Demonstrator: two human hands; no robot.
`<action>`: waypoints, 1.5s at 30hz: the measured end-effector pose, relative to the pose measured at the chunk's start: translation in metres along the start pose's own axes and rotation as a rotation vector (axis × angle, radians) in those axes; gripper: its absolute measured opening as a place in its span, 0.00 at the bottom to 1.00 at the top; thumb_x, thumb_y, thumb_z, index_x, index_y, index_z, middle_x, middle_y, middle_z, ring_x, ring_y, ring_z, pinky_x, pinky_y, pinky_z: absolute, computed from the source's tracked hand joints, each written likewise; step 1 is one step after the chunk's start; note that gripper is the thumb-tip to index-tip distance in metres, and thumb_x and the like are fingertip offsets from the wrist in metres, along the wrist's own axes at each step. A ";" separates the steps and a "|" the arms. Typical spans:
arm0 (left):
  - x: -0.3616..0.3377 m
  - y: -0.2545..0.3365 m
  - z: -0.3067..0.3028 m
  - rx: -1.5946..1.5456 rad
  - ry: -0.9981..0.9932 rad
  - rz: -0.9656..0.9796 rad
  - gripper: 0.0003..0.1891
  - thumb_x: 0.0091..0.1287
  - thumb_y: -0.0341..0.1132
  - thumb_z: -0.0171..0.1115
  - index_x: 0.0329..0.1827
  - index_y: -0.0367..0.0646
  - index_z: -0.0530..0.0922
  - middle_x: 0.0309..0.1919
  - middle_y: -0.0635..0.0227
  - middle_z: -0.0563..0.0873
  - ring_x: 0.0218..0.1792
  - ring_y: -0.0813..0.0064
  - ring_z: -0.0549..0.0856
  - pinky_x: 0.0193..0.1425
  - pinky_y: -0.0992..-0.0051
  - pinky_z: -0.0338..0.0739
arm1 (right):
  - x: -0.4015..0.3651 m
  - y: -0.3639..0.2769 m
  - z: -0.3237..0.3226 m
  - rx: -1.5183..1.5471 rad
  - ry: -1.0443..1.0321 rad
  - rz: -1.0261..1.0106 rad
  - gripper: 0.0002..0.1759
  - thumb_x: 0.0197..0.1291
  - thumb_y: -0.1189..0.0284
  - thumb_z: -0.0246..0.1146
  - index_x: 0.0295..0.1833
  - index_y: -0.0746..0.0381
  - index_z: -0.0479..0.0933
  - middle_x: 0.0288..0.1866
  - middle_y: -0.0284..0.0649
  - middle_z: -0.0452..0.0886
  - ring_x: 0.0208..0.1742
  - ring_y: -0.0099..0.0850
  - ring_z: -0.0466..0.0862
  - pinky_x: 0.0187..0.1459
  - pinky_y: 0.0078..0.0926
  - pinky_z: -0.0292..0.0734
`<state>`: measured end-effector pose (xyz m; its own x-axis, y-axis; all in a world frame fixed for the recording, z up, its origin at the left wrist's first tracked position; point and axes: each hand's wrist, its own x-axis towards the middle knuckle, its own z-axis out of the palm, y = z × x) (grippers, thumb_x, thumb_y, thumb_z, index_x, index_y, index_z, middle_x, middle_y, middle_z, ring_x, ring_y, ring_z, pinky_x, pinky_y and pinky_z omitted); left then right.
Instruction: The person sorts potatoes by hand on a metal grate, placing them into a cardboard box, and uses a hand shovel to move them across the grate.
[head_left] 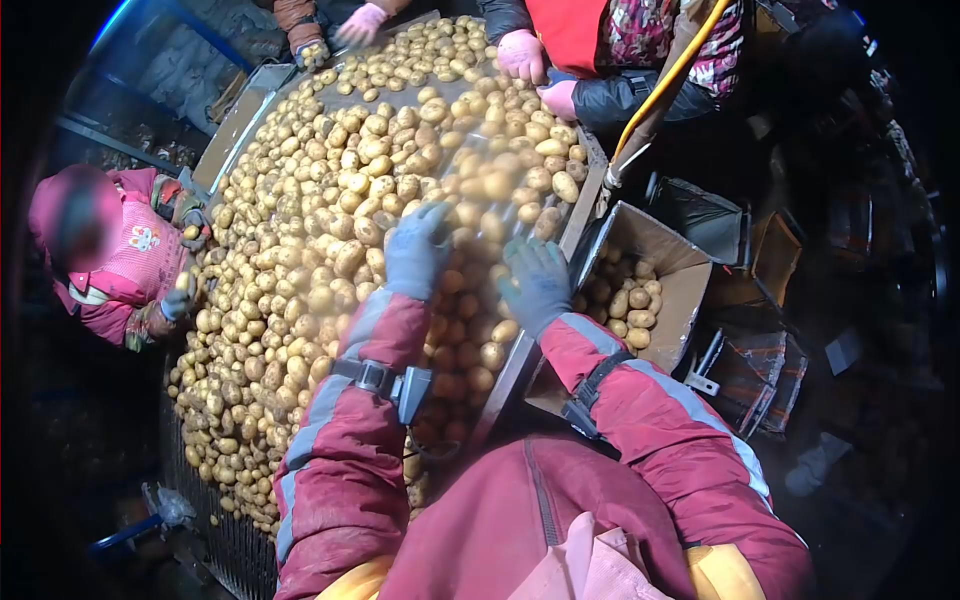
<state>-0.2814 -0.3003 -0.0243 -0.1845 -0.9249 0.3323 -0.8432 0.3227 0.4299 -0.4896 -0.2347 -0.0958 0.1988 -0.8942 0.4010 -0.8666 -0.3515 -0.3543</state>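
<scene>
My left hand [415, 250], in a blue-grey glove, lies over the heap of potatoes [350, 185] with its fingers stretched forward; I see nothing gripped in it. Nearer the sorting table's right edge, my right hand [537, 284] wears a similar glove and has its fingers spread beside several potatoes. A hazy, blurred patch covers the potatoes between and beyond my hands. Just right of my right hand stands an open cardboard box [655, 265] with potatoes [632, 300] inside, partly hidden by my sleeve.
The table's metal rim [585, 205] runs between the heap and the box. A person in pink [125, 250] works at the left; other people's pink gloves [520, 55] reach in at the far side. A yellow hose [665, 85] hangs by a post. Crates [755, 375] stand at the right.
</scene>
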 end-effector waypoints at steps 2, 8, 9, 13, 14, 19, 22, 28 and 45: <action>0.000 0.002 0.019 -0.129 -0.027 -0.027 0.15 0.66 0.35 0.67 0.56 0.51 0.85 0.51 0.63 0.88 0.49 0.56 0.87 0.53 0.63 0.83 | -0.001 0.002 -0.001 0.006 -0.029 0.010 0.25 0.55 0.60 0.65 0.57 0.61 0.80 0.66 0.43 0.78 0.67 0.43 0.74 0.72 0.49 0.61; 0.012 0.040 0.032 0.072 -0.501 -0.140 0.17 0.68 0.39 0.62 0.59 0.52 0.82 0.48 0.59 0.88 0.53 0.52 0.86 0.57 0.59 0.80 | 0.007 -0.003 -0.018 0.010 -0.328 0.117 0.25 0.52 0.62 0.66 0.55 0.62 0.82 0.67 0.47 0.79 0.69 0.46 0.74 0.74 0.52 0.60; 0.009 0.036 0.043 0.096 -0.456 -0.136 0.17 0.68 0.40 0.62 0.59 0.53 0.82 0.48 0.59 0.88 0.53 0.53 0.86 0.57 0.59 0.81 | 0.005 -0.002 -0.015 0.011 -0.241 0.087 0.25 0.51 0.62 0.66 0.55 0.62 0.81 0.66 0.48 0.79 0.69 0.46 0.74 0.73 0.52 0.60; 0.005 0.031 0.059 0.120 -0.389 -0.150 0.18 0.67 0.43 0.63 0.59 0.54 0.83 0.49 0.59 0.88 0.53 0.53 0.86 0.56 0.58 0.81 | -0.001 0.000 -0.006 0.025 -0.084 0.033 0.24 0.50 0.63 0.66 0.53 0.63 0.81 0.64 0.49 0.80 0.67 0.47 0.74 0.73 0.53 0.61; 0.007 0.035 0.054 0.108 -0.396 -0.160 0.18 0.67 0.43 0.63 0.59 0.54 0.83 0.49 0.58 0.88 0.53 0.53 0.86 0.56 0.58 0.81 | 0.001 0.000 -0.008 0.030 -0.091 0.033 0.24 0.50 0.63 0.66 0.53 0.63 0.81 0.64 0.49 0.80 0.67 0.47 0.74 0.73 0.53 0.61; 0.022 0.040 0.041 -0.136 -0.300 -0.240 0.15 0.64 0.45 0.65 0.51 0.52 0.85 0.49 0.56 0.88 0.52 0.53 0.86 0.57 0.57 0.80 | 0.005 -0.001 -0.013 0.060 -0.174 0.066 0.25 0.50 0.63 0.66 0.54 0.65 0.81 0.67 0.49 0.78 0.70 0.47 0.73 0.75 0.52 0.59; 0.039 0.037 0.048 -0.153 -0.171 -0.161 0.15 0.64 0.47 0.64 0.49 0.51 0.84 0.49 0.55 0.87 0.53 0.52 0.86 0.56 0.57 0.81 | 0.002 0.000 -0.009 0.034 -0.152 0.041 0.26 0.50 0.63 0.66 0.54 0.65 0.81 0.67 0.50 0.78 0.71 0.48 0.73 0.75 0.52 0.59; 0.082 0.058 0.049 -0.099 -0.342 -0.142 0.25 0.63 0.40 0.65 0.67 0.56 0.81 0.59 0.61 0.85 0.58 0.56 0.85 0.63 0.62 0.79 | 0.009 0.005 -0.005 -0.018 -0.073 -0.004 0.16 0.50 0.67 0.66 0.44 0.63 0.81 0.54 0.49 0.79 0.61 0.48 0.75 0.64 0.49 0.66; 0.086 -0.015 0.113 -1.633 -0.618 -0.965 0.15 0.76 0.43 0.54 0.54 0.42 0.80 0.40 0.63 0.86 0.40 0.64 0.86 0.46 0.64 0.83 | 0.004 0.007 -0.001 -0.026 -0.267 0.062 0.22 0.52 0.61 0.68 0.50 0.61 0.82 0.54 0.46 0.81 0.59 0.48 0.77 0.73 0.51 0.61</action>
<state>-0.3420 -0.4073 -0.0967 -0.4533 -0.6901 -0.5641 0.3554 -0.7204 0.5956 -0.4949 -0.2407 -0.0959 0.2559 -0.9563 0.1414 -0.8914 -0.2900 -0.3483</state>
